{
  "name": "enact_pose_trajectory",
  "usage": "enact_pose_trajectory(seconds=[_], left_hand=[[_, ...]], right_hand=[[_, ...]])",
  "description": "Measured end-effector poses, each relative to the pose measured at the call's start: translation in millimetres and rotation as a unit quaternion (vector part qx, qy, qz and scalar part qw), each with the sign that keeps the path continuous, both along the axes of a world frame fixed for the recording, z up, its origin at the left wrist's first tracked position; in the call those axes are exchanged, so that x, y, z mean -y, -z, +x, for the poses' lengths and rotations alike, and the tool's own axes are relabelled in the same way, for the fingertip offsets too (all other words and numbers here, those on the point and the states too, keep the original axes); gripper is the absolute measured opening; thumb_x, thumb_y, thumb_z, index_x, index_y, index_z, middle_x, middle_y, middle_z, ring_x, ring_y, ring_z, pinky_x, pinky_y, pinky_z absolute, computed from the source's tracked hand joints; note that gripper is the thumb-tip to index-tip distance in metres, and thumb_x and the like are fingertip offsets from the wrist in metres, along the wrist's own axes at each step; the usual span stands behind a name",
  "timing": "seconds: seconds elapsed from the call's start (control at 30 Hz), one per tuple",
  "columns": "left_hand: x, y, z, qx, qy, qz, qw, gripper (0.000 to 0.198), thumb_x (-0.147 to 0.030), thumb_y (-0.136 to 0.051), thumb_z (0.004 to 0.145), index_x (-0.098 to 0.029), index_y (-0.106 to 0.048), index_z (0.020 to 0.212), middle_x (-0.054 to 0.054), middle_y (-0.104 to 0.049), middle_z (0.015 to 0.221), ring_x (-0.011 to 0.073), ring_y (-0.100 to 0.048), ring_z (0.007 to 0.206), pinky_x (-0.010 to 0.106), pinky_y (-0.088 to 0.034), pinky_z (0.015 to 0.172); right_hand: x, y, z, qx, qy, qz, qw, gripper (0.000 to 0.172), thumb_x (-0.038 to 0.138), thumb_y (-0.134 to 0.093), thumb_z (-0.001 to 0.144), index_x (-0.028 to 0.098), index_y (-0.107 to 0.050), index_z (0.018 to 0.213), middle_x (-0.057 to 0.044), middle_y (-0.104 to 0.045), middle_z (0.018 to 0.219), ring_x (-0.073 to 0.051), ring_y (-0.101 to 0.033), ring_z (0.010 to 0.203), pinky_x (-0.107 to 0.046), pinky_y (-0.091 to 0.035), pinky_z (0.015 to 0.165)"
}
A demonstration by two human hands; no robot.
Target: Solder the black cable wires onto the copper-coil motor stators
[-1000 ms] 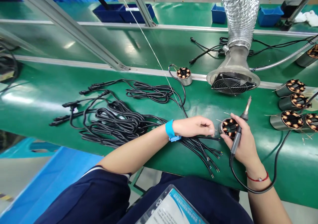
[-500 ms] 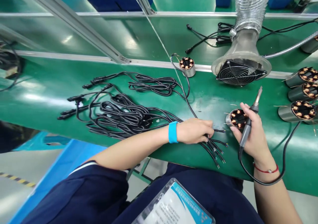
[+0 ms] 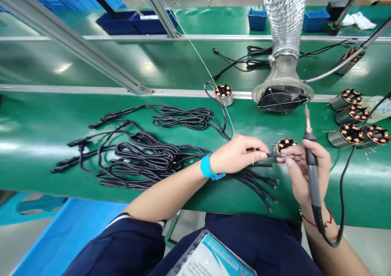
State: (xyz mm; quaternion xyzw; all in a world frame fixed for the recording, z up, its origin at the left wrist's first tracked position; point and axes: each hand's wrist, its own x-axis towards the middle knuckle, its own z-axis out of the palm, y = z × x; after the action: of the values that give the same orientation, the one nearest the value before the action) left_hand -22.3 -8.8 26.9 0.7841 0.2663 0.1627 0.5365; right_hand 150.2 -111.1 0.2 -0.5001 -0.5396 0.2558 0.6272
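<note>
My left hand (image 3: 236, 153), with a blue wrist strap (image 3: 207, 168), pinches the stripped end of a black cable (image 3: 271, 155) lifted from the bundle of black cables (image 3: 143, 153). A thin solder wire (image 3: 210, 74) runs down to this hand. My right hand (image 3: 305, 166) grips a soldering iron (image 3: 309, 153), tip pointing up, while its fingertips meet the cable end. Just behind the fingers, a small motor stator with copper coils (image 3: 282, 144) rests on the green table (image 3: 45, 145).
A fume extractor fan with a foil duct (image 3: 282, 92) stands behind my hands. Several coil stators (image 3: 354, 119) lie at the right, and another one (image 3: 224, 93) sits near the rail. Blue bins (image 3: 134, 19) stand at the back. A metal frame bar (image 3: 76, 43) crosses the left.
My left hand picked one cable end out of the bundle and raised it toward the stator. My right hand turned the soldering iron upright and brought its fingertips to the cable end.
</note>
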Motion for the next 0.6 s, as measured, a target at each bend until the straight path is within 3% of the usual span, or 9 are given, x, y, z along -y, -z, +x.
enact_pose_trajectory(seconds=[0.13, 0.27, 0.37, 0.47, 0.53, 0.6], left_hand=[[1, 2.3, -1, 0.011, -0.019, -0.029, 0.999, 0.03, -0.041, -0.058, 0.086, -0.012, -0.066, 0.083, -0.002, -0.054, 0.07, 0.0074, -0.041, 0.061, 0.02, -0.035, 0.059], [3, 3.6, -2, 0.021, -0.038, -0.057, 0.997, 0.023, -0.036, -0.063, 0.082, -0.014, -0.063, 0.088, -0.002, -0.054, 0.075, 0.0061, -0.037, 0.059, 0.02, -0.032, 0.057], [4, 3.9, 0, 0.104, -0.069, -0.123, 0.985, 0.035, -0.039, -0.066, 0.079, -0.014, -0.058, 0.103, 0.002, -0.058, 0.092, 0.0057, -0.04, 0.061, 0.02, -0.037, 0.059], [6, 2.6, 2, 0.159, -0.094, -0.161, 0.97, 0.033, -0.047, -0.054, 0.089, -0.014, -0.055, 0.094, 0.002, -0.056, 0.085, 0.0065, -0.042, 0.061, 0.02, -0.039, 0.058], [7, 1.5, 5, 0.145, -0.114, -0.118, 0.976, 0.031, -0.043, -0.047, 0.093, -0.015, -0.055, 0.084, 0.0, -0.053, 0.076, 0.0074, -0.043, 0.061, 0.02, -0.039, 0.059], [8, 0.8, 8, 0.107, -0.124, -0.023, 0.986, 0.03, -0.037, -0.044, 0.095, -0.015, -0.056, 0.079, 0.001, -0.054, 0.076, 0.0099, -0.049, 0.069, 0.023, -0.043, 0.068]], right_hand=[[-6, -0.8, -6, -0.016, -0.01, -0.018, 1.0, 0.041, 0.019, -0.06, 0.087, 0.028, -0.045, 0.124, 0.0, -0.069, 0.091, -0.014, -0.069, 0.077, -0.03, -0.062, 0.068], [-11, 4.3, -8, -0.052, -0.005, -0.039, 0.998, 0.036, 0.017, -0.062, 0.085, 0.027, -0.049, 0.117, 0.001, -0.068, 0.087, -0.014, -0.068, 0.082, -0.031, -0.06, 0.076], [-15, 6.4, -10, -0.099, -0.007, -0.049, 0.994, 0.037, 0.016, -0.063, 0.083, 0.027, -0.049, 0.115, 0.002, -0.067, 0.083, -0.012, -0.066, 0.074, -0.025, -0.057, 0.063], [-18, 6.1, -13, -0.114, -0.012, -0.059, 0.992, 0.04, 0.015, -0.064, 0.081, 0.029, -0.048, 0.116, 0.004, -0.066, 0.082, -0.011, -0.064, 0.068, -0.02, -0.054, 0.054], [-18, 5.4, -16, -0.101, -0.013, -0.055, 0.993, 0.042, 0.015, -0.064, 0.081, 0.029, -0.047, 0.117, 0.004, -0.065, 0.084, -0.01, -0.064, 0.068, -0.02, -0.054, 0.054], [-16, 5.1, -19, -0.079, -0.009, -0.047, 0.996, 0.045, 0.015, -0.064, 0.081, 0.029, -0.046, 0.119, 0.003, -0.065, 0.086, -0.01, -0.064, 0.068, -0.02, -0.055, 0.056]])
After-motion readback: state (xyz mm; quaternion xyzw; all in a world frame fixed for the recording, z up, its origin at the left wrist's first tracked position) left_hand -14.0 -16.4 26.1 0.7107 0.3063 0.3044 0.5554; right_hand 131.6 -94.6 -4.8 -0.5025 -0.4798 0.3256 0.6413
